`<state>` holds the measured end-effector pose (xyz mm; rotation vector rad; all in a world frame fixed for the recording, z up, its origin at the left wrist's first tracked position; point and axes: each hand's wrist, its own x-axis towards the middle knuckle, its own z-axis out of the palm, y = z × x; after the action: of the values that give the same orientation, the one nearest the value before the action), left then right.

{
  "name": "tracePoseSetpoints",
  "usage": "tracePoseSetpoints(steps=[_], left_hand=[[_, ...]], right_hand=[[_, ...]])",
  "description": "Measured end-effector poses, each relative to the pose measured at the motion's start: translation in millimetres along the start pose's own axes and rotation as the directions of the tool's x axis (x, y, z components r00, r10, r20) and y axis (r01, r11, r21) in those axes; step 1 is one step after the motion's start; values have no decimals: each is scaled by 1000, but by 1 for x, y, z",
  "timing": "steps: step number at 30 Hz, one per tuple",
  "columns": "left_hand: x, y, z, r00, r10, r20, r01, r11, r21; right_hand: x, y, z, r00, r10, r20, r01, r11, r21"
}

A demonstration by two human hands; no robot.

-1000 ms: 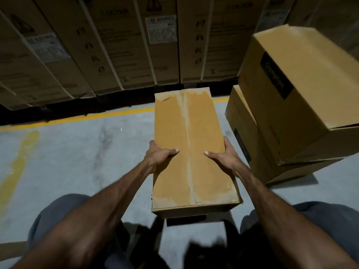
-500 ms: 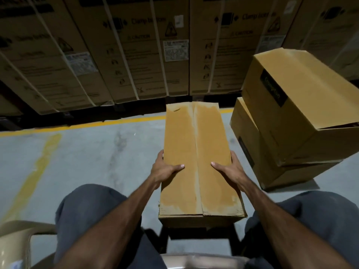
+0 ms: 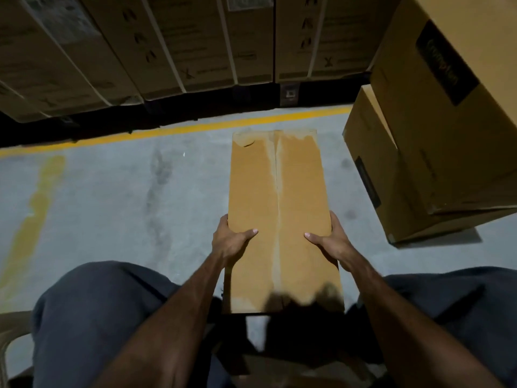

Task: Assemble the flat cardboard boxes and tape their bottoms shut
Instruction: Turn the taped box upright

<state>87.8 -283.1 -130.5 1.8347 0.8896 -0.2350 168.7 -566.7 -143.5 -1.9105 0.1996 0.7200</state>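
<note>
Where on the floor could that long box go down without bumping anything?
Best is the bare grey floor left of the held box, bordered by the yellow line beyond and the person's knee nearby. It's crowded to the right: stacked boxes leave only a narrow strip beside the right hand.

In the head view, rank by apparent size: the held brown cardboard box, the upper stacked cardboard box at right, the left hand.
1. Upper stacked cardboard box, though cropped and nearer.
2. Held brown cardboard box.
3. Left hand.
</note>
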Motion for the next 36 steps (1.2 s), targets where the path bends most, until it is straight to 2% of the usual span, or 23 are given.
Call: tracePoseSetpoints(steps=[5,12,17,23,26,29,33,36], left_hand=[[10,-16,3,994,-80,72,90,986,-139],[11,-13,3,992,-87,94,99,986,-132],[6,20,-4,994,-81,74,93,982,-162],[-58,136,-36,988,147,-55,-155,968,-199],[-109,204,-58,945,291,-149,-318,926,-205],[-163,270,-82,883,419,-214,-453,879,-147],[-228,362,-97,798,578,-169,-600,789,-133],[-254,429,-90,774,617,-139,-632,762,-141]], right_hand=[[5,8,-5,1000,26,15,-27,997,74],[7,9,1,1000,15,18,-17,996,93],[4,-28,-27,1000,-18,-13,19,999,39],[-56,-148,-93,969,-223,-111,217,974,-60],[-103,-214,-135,918,-376,-129,361,924,-125],[-155,-287,-183,868,-464,-175,431,880,-199],[-224,-373,-260,819,-532,-217,454,831,-323],[-270,-415,-313,774,-577,-259,463,796,-391]])
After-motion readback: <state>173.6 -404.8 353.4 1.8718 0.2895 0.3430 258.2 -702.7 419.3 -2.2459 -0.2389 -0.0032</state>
